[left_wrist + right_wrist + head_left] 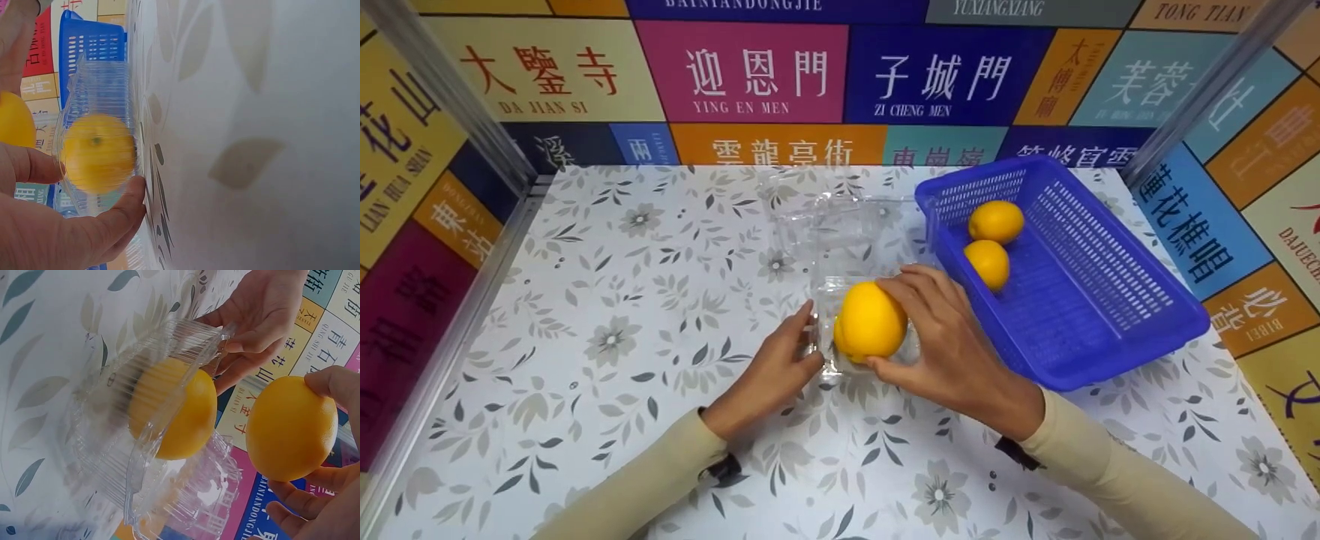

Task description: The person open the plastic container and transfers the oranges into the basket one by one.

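Note:
My right hand [952, 337] holds an orange [292, 430] between thumb and fingers, raised over a clear plastic clamshell box [829, 366]. Inside the box lies another orange [98, 152], mostly covered by the held one in the head view. The box stands open, its clear lid [847, 232] folded back toward the far side of the table. At the box's left side is my left hand [772, 367], pinching its wall with the thumb near the rim and the fingers lower down, as the left wrist view shows.
To the right stands a blue plastic basket [1057, 307] with slotted sides. Two oranges, one farther back [996, 221] and one nearer [988, 265], lie along its left wall. Printed panels [742, 71] border the flower-patterned table [607, 420] at the back and sides.

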`<state>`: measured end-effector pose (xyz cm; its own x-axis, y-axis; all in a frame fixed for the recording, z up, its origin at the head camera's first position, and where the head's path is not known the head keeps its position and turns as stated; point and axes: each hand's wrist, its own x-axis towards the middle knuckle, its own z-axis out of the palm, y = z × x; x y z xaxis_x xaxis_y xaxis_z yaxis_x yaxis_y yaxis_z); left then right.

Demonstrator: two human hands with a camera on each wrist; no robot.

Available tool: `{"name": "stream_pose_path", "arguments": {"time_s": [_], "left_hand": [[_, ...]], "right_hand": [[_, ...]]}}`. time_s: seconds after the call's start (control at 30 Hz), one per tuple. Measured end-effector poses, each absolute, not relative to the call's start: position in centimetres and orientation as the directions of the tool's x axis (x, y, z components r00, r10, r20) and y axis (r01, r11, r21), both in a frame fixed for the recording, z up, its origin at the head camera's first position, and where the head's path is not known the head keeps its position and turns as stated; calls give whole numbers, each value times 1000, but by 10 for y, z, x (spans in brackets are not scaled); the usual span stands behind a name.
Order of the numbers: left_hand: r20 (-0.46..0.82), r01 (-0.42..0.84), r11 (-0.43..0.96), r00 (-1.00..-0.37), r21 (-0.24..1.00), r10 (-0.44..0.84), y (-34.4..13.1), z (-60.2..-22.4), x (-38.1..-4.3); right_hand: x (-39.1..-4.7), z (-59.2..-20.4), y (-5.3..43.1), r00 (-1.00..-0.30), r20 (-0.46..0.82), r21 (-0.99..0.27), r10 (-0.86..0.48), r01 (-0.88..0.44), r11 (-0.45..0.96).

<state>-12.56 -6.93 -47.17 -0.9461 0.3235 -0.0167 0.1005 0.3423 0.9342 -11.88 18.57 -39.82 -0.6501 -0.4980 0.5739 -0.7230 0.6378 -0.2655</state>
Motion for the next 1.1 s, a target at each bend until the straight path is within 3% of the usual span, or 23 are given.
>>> {"name": "stream_pose_path", "arguments": {"time_s": [0.33,0.63,1.1], "left_hand": [[-39,81,346,-945,935,325,-69,-470,-125],[35,158,334,-937,929,347,-73,-480,-128],[-32,92,348,-942,933,335,-70,-471,-125]], "right_hand": [[-114,-391,196,-676,548,-312,-491,-711,630],[-114,-385,203,-694,545,-377,-470,-704,603],[-122,-367,215,-744,495,-432,-448,-658,617]]}}
